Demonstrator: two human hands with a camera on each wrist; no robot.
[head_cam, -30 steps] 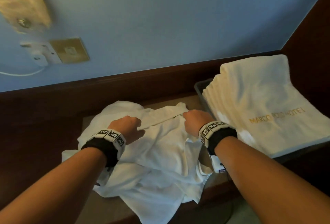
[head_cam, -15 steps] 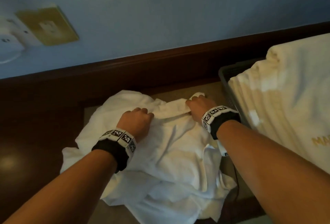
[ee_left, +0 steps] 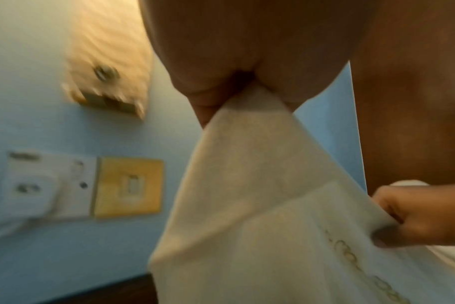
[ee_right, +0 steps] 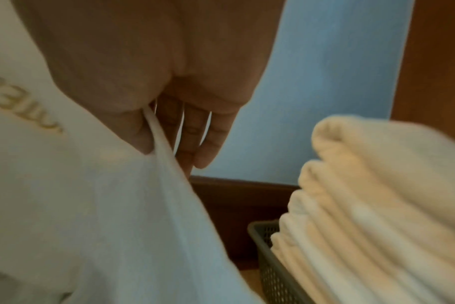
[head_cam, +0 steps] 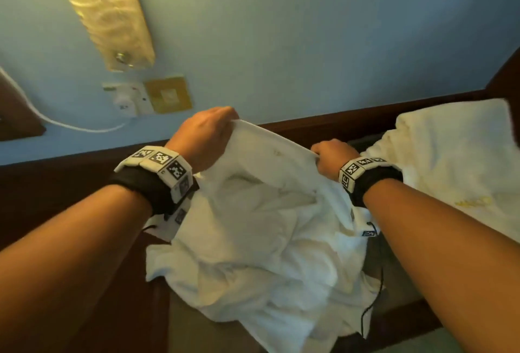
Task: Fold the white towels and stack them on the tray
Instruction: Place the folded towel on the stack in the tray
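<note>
The left hand (head_cam: 206,139) and right hand (head_cam: 332,157) each pinch the top edge of a white towel (head_cam: 267,226), holding it raised. Folded towels (head_cam: 450,161) are stacked to the right.

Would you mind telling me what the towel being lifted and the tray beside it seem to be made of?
The lifted towel looks like soft white woven cotton: it drapes and creases, with gold stitched lettering. The tray looks like grey perforated plastic or metal mesh; which one is unclear.

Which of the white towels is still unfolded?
The crumpled towel that the left hand and right hand pinch by its top edge. The others lie folded in a stack on the tray.
</note>
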